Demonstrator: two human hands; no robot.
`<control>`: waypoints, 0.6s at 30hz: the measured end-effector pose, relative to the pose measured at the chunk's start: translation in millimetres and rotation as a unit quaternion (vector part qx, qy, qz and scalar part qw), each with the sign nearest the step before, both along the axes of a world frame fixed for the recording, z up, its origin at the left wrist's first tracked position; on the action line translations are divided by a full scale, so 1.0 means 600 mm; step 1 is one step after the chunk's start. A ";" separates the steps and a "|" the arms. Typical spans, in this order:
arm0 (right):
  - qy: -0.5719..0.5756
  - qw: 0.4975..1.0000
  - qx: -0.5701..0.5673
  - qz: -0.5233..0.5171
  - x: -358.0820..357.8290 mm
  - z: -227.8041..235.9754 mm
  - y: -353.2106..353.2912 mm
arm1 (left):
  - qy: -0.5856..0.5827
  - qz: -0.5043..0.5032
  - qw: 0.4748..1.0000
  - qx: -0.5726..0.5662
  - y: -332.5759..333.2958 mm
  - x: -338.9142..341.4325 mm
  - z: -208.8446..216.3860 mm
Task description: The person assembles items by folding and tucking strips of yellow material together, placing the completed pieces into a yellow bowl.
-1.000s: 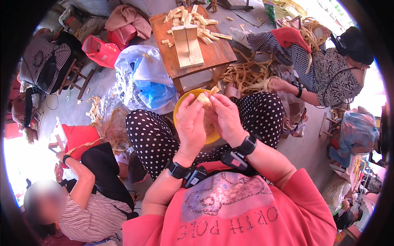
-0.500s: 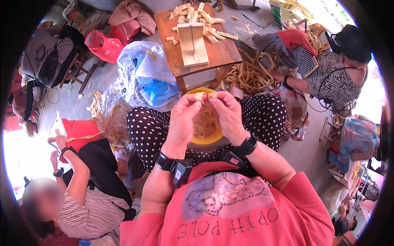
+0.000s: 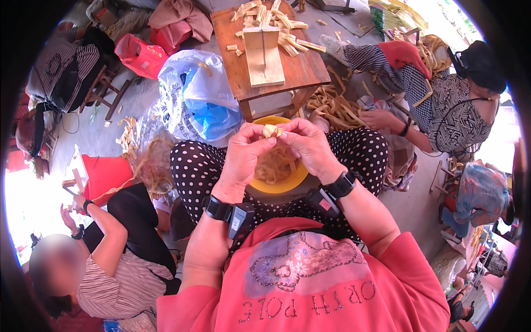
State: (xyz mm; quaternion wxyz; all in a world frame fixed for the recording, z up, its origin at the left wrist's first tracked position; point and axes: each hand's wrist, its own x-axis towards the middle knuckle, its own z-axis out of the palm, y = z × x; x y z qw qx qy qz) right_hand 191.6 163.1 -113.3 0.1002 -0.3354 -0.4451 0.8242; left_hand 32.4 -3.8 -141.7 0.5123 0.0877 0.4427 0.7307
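Note:
Between my fingertips is a small crumpled piece of pale yellow strip (image 3: pixel 271 131), seemingly folded or knotted. My left hand (image 3: pixel 242 157) pinches its left side with thumb and forefinger. My right hand (image 3: pixel 312 149) has its thumb and fingers closed on the right side. Both hands are above a yellow basin (image 3: pixel 279 188) between my knees. Pale strips (image 3: pixel 272 166) lie inside the basin, partly covered by my hands. Black bands with small boxes are strapped to my wrists.
Ahead stands a wooden table (image 3: pixel 235 83) bearing a slotted wooden board (image 3: pixel 265 61) and folded strip bundles (image 3: pixel 265 16). A white plastic bag (image 3: pixel 193 94) sits to its left. Loose strips (image 3: pixel 334 108) heap at its right. Co-workers sit on both sides; a red bucket (image 3: pixel 105 174) is left.
My hands have lowered slightly, and more of the crumpled piece shows between the fingertips. On the right, a co-worker's hand has shifted beside the strip heap.

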 end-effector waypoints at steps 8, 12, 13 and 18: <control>0.023 0.999 0.002 0.035 -0.010 0.006 0.021 | 0.143 -0.014 0.987 -0.078 0.015 -0.023 0.004; 0.007 0.996 -0.073 0.059 -0.013 -0.006 0.041 | 0.241 -0.046 0.960 -0.133 0.031 -0.020 0.036; 0.003 0.993 -0.105 0.057 -0.017 -0.009 0.043 | 0.248 -0.057 0.959 -0.122 0.033 -0.021 0.036; 0.021 0.981 -0.169 0.089 0.004 -0.060 0.067 | 0.322 -0.080 0.933 -0.139 0.045 -0.020 0.042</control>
